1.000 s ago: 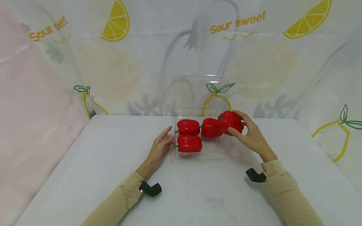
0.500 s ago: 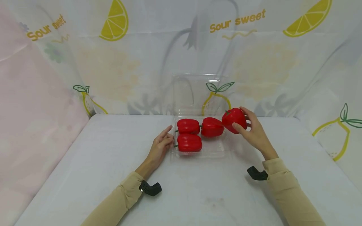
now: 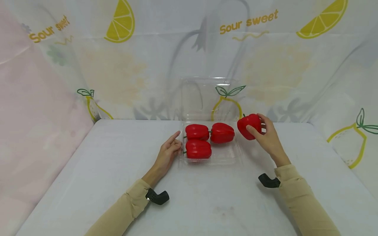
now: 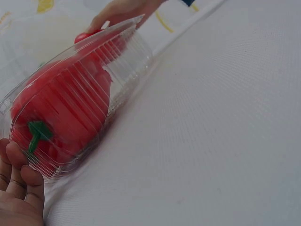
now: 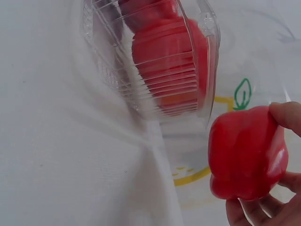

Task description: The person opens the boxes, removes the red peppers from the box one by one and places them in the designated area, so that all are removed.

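Note:
My right hand (image 3: pixel 267 136) grips a red bell pepper (image 3: pixel 249 126) with a green stem, holding it just beyond the right side of a clear plastic clamshell box (image 3: pixel 225 157). In the right wrist view this bell pepper (image 5: pixel 247 153) sits between thumb and curled fingers, apart from the box wall. My left hand (image 3: pixel 167 151) touches the box's left side with its fingers. Seen from the left wrist, the fingertips (image 4: pixel 32 175) rest against the ribbed wall. Inside the box lie a front-left pepper (image 3: pixel 198 149), a back-left pepper (image 3: pixel 197 132) and a back-right pepper (image 3: pixel 222 133).
The box's clear lid (image 3: pixel 203 98) stands raised at the back, close to the patterned cloth backdrop (image 3: pixel 159 65). A white cloth covers the table (image 3: pixel 195 203). A black wrist device (image 3: pixel 157 197) sits on the left sleeve, another device (image 3: pixel 268 181) on the right.
My right hand has carried its bell pepper rightward, off the back-right pepper and past the box's right edge, turning it stem-up. The left hand stays at the box.

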`<state>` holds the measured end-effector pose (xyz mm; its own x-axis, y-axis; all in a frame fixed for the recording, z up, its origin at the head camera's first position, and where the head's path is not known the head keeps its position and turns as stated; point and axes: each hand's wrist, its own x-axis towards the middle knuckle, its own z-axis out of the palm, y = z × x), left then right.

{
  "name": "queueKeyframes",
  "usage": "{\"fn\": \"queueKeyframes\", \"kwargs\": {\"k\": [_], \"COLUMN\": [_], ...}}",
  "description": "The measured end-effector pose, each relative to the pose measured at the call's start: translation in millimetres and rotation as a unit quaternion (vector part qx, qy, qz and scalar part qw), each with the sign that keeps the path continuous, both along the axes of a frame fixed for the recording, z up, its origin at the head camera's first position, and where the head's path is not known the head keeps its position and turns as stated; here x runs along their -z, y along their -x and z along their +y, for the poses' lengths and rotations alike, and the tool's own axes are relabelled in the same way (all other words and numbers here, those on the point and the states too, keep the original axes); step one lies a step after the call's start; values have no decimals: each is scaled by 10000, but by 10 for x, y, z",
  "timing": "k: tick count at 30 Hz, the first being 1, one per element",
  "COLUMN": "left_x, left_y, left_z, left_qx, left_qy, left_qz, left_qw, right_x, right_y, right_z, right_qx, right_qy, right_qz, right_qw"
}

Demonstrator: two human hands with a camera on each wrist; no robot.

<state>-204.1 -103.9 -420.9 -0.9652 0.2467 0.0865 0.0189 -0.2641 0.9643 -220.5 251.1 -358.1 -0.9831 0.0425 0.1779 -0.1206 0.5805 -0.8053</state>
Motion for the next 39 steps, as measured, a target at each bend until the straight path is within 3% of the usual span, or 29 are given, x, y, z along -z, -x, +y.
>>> {"fn": "queueKeyframes", "kwargs": {"k": [6,18,26,39], "left_x": [-5,7,4,10], "left_y": [-6,13,-11,-3], "left_z": [2,15,17,10], "left_qx": [-9,-60,-68,-96], "left_qy": [15,-79,-31,72], "left_qz": [22,8,-26,10], "left_qw": [10000,10000,10000,9999], "right_x": [63,166,203,260], "right_y": [37,156,299,397], "right_z": [26,40,21,-19], "right_qx": [304,776,844,1098], "right_qy": [241,325,289,46], "right_qz": [-318,-567,-717,-743], "right_qw": [9987,9948,9934,9912]}}
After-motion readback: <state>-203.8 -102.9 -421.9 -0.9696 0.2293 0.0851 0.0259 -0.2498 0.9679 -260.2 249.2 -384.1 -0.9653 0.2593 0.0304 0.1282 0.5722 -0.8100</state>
